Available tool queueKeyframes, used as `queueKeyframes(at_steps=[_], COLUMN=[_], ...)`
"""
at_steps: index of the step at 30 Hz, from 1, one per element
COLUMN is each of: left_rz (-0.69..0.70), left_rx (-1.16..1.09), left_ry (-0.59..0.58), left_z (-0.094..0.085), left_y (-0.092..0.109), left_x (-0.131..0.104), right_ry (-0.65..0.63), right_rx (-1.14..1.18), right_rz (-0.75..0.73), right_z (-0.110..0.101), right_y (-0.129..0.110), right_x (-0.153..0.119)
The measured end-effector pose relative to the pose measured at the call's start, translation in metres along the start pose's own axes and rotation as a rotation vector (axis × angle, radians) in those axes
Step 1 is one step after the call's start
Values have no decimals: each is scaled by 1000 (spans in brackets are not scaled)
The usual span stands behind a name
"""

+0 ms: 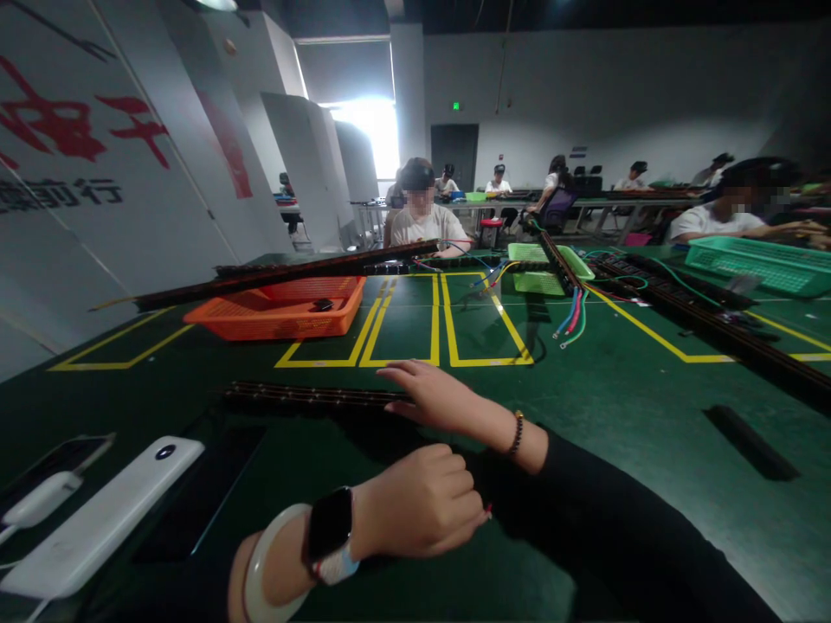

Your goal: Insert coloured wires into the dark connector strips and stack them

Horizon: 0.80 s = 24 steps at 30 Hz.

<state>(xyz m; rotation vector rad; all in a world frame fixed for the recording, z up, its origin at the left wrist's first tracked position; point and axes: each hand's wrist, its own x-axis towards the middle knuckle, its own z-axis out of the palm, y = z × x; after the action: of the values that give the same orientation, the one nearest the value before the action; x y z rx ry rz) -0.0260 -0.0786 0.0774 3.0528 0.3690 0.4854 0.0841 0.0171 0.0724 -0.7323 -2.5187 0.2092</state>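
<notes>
My left hand, with a smartwatch and a pale bangle on the wrist, is low over the table. Its fingers are curled in, and what they may hold is hidden. Farther out, my right hand reaches leftward with its fingers stretched and apart from the thumb, a beaded bracelet on its wrist. Beside that thumb ends a long dark slotted strip lying on the green table. Whether the thumb touches the strip I cannot tell.
A white power bank and a dark phone lie at left. An orange basket and green basket stand beyond, with dark bars and coloured wires. A short black piece lies right. A person sits opposite.
</notes>
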Motion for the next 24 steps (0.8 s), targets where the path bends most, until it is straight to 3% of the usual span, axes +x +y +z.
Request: queueKeyframes(at_steps=[3, 6, 9, 12, 15, 19, 24], left_rz=[-49, -163, -341, -561, -684, -747, -922], left_rx=[-88, -351, -753, -1247, -1584, -1825, -2095], left_ry=[-16, -56, -106, -111, -39, 92, 271], left_z=[15, 26, 35, 46, 59, 73, 80], left_y=[-1, -2, -5, -10, -16, -24, -31], left_x=[-2, 4, 16, 27, 30, 26, 23], right_ry=[128, 242, 88, -169, -261, -223, -25], right_rx=[59, 110, 283, 431, 398, 427, 217], right_rz=[169, 451, 594, 570, 531, 518, 477], right_z=[-29, -36, -25, -12, -3, 5, 17], right_y=[22, 52, 70, 74, 72, 68, 54], right_x=[-31, -66, -93, -105, -105, -102, -98])
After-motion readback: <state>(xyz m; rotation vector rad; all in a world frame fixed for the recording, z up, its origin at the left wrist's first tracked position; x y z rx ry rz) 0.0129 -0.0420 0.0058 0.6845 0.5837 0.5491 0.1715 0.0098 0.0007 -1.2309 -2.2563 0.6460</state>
